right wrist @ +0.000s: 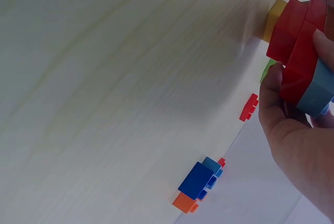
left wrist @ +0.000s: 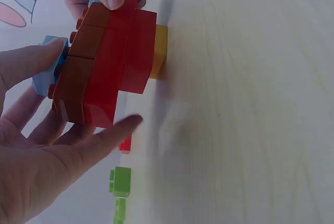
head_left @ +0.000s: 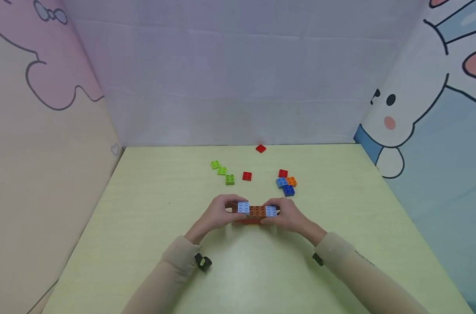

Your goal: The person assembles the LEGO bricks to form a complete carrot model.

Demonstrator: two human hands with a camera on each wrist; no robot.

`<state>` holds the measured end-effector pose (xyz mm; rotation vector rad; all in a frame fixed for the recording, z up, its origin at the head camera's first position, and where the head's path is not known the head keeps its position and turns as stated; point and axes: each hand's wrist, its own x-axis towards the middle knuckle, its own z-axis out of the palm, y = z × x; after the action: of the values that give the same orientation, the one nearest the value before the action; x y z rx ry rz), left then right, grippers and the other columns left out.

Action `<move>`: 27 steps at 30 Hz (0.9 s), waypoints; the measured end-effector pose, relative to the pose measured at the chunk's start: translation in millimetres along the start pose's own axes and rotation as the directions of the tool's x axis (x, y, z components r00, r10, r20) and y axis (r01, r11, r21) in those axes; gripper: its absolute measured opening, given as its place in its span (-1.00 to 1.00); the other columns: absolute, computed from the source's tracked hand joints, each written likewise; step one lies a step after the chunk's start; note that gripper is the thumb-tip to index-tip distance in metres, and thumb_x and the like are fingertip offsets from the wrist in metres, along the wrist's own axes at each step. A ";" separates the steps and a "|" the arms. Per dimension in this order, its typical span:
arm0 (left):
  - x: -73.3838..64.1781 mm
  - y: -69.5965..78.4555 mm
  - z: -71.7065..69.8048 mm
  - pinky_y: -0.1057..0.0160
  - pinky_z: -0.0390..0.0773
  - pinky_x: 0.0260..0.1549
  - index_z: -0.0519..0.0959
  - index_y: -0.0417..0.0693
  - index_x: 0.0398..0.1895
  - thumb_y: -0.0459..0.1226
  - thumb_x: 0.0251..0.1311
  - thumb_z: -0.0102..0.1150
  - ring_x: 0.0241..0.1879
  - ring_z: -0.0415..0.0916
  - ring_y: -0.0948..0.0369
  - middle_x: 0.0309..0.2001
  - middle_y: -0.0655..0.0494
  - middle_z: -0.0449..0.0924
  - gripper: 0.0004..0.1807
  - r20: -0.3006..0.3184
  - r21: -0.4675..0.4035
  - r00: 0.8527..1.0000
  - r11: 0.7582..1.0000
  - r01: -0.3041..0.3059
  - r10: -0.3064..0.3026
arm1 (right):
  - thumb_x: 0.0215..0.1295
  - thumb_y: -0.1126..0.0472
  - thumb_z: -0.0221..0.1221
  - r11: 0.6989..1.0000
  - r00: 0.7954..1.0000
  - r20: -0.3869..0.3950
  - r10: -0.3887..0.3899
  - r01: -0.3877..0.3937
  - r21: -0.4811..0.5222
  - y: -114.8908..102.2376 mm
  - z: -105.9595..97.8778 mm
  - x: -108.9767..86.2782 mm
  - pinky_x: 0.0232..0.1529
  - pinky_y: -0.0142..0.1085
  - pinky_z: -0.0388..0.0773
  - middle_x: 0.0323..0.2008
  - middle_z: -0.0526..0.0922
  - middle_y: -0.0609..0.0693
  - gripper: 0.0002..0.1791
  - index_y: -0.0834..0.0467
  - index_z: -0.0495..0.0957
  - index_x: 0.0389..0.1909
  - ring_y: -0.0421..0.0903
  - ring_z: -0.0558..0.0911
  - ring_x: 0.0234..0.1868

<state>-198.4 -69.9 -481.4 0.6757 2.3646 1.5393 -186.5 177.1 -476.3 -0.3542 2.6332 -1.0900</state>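
Observation:
A toy-brick stack stands on the table, with a yellow brick [left wrist: 160, 51] at its base, red bricks [left wrist: 108, 72] wider above, and brown bricks [head_left: 257, 211] on top. My left hand [head_left: 218, 213] pinches a light blue brick [head_left: 243, 207] between thumb and fingers, at the left end over the brown studs. Whether that brick is fully pressed down cannot be told. My right hand [head_left: 288, 216] grips the stack's right end, thumb on the near side and fingers behind, around a second light blue brick [head_left: 271, 211] set level with the brown ones.
Beyond the stack lie several green bricks [head_left: 229, 179] to the left and a red brick [head_left: 247, 176] in the middle. Another red brick [head_left: 260, 148] lies near the back edge. A cluster of blue [head_left: 288, 190], orange [head_left: 291, 181] and red bricks sits behind my right hand.

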 end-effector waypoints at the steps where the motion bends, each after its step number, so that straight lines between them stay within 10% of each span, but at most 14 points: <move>1: 0.0 -2.1 0.3 0.12 0.50 -0.14 0.64 0.00 -0.03 -0.32 0.03 0.42 -0.19 0.52 0.20 -0.14 0.24 0.59 -0.63 -0.001 -0.016 1.000 1.000 -0.004 0.004 | 0.00 0.01 0.44 1.000 1.000 0.002 -0.002 0.002 0.004 0.1 -0.3 0.1 -0.13 -0.18 0.45 -0.19 0.57 -0.11 -0.59 0.04 0.63 -0.11 -0.08 0.48 -0.15; 27: 3.3 -8.2 1.5 0.27 0.56 -0.35 0.67 -0.02 -0.10 -0.24 0.01 0.43 -0.23 0.50 0.23 -0.23 0.27 0.59 -0.67 0.030 0.104 0.999 0.994 -0.026 0.023 | 0.00 0.04 0.45 1.000 1.000 0.002 -0.003 0.003 -0.007 0.0 -0.5 0.5 -0.12 -0.16 0.45 -0.20 0.56 -0.11 -0.59 0.04 0.63 -0.11 -0.07 0.47 -0.15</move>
<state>-202.5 -69.8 -489.3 0.7469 2.4384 1.4137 -187.1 177.3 -476.0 -0.3611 2.6359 -1.0812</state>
